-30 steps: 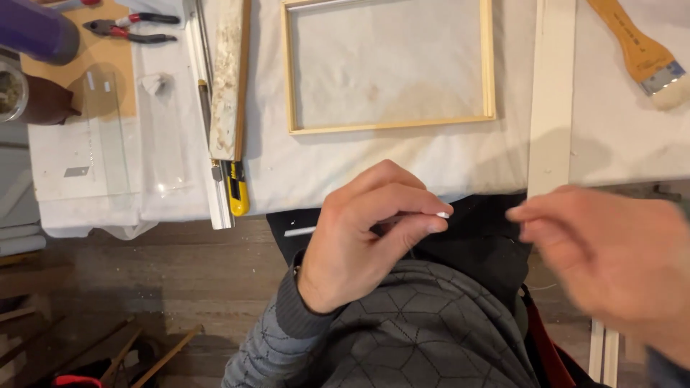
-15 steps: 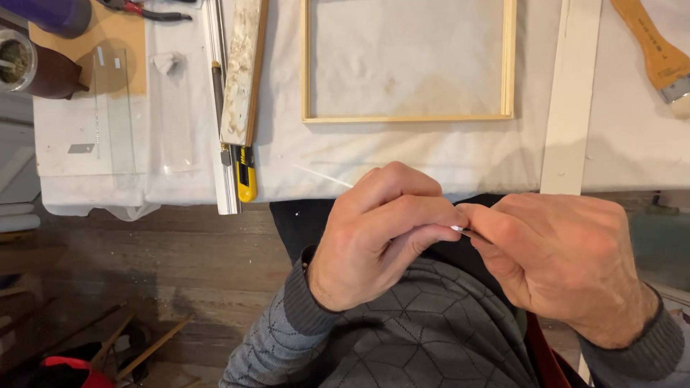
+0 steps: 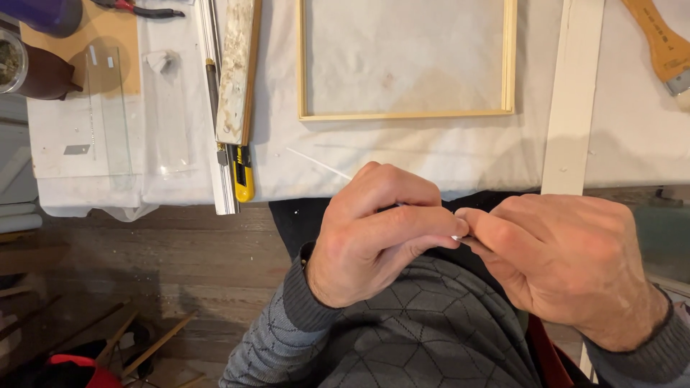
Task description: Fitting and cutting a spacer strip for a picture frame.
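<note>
My left hand (image 3: 377, 230) and my right hand (image 3: 560, 259) meet in front of my chest, just below the table's front edge. Between them they pinch a thin white stick (image 3: 316, 164). Its free end slants up to the left over the white cloth, and its other end shows as a white tip at the fingertips where the hands touch. A light wooden frame (image 3: 406, 113) lies flat on the cloth straight above the hands.
Left of the frame lie a paint-stained wooden slat (image 3: 236, 72), a yellow utility knife (image 3: 243, 172) and clear glass strips (image 3: 108, 108). A white batten (image 3: 571, 100) runs up the right side. A brush (image 3: 661, 43) lies top right; a dark jar (image 3: 32, 68) and pliers (image 3: 140, 8) lie top left.
My right hand has come in from the right and closed onto the stick's end at my left fingertips. The view has shifted slightly.
</note>
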